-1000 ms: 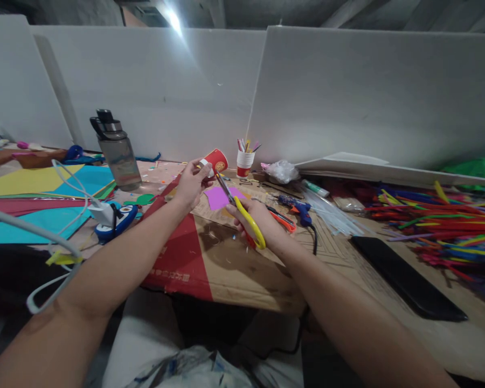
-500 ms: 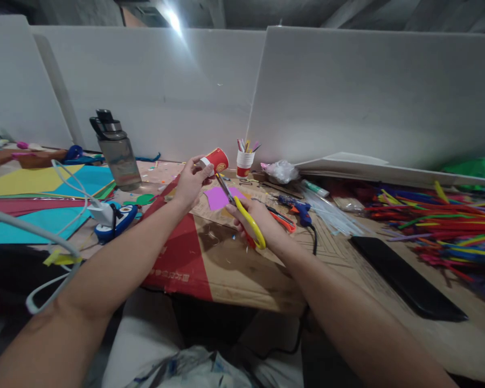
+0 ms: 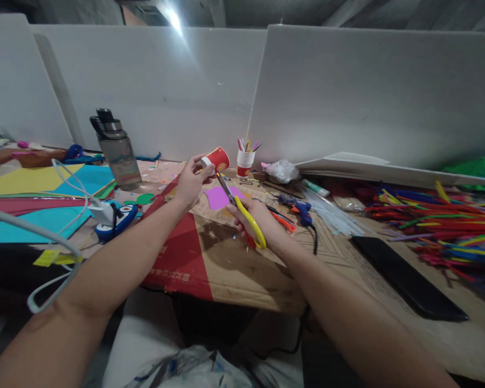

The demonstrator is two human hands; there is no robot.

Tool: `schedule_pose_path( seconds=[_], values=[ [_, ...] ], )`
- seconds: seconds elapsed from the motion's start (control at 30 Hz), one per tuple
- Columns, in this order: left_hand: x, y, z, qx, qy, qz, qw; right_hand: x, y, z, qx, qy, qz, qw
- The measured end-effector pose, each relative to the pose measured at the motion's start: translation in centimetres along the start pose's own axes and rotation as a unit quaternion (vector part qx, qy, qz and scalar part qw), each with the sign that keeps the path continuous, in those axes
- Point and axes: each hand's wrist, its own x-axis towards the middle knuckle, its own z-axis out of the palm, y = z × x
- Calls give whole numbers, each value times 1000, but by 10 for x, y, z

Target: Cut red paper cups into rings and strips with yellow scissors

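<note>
My left hand (image 3: pixel 193 180) is closed around a red and white paper cup (image 3: pixel 220 160), tilted on its side above the table. In my right hand (image 3: pixel 250 213) is a pair of scissors (image 3: pixel 248 221) with yellow handles. Their blades point up and left, and the tips are close to the cup's lower side; whether they touch it I cannot tell. Beneath the blades lies a piece of purple paper (image 3: pixel 216 198) on the cardboard. Past the held cup stands a stack of paper cups (image 3: pixel 244 163) with pens in it.
A water bottle (image 3: pixel 120 156) and coloured paper sheets (image 3: pixel 28 180) are at left, near a blue power strip (image 3: pixel 117 222) with a cable. To the right are a blue glue gun (image 3: pixel 301 209), clear glue sticks (image 3: pixel 327 210), a black slab-shaped object (image 3: pixel 406 277) and many pipe cleaners (image 3: pixel 448 215).
Both hands, the cup and the scissors stay in nearly the same place. Only a very slight shift of the view shows.
</note>
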Motion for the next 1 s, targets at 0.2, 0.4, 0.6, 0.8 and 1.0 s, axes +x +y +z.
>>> schedule_pose_path(
  seconds=[0.2,0.4,0.6,0.8,1.0],
  values=[
    [0,-2,-1,12,-11,4,1000,2,6,0,0,0,0,1000],
    [0,-3,-1,-6,-5,-1,1000,2,7,0,5,2,3,1000],
    [-1,-1,1,-13,-3,-12,1000,2,9,0,7,-1,-2,1000],
    [-1,-3,1,-19,7,-16,1000,2,6,0,-22,-2,-4,1000],
    [-1,-2,3,-48,13,-38,998,1,2,1,-24,2,5,1000]
  ],
)
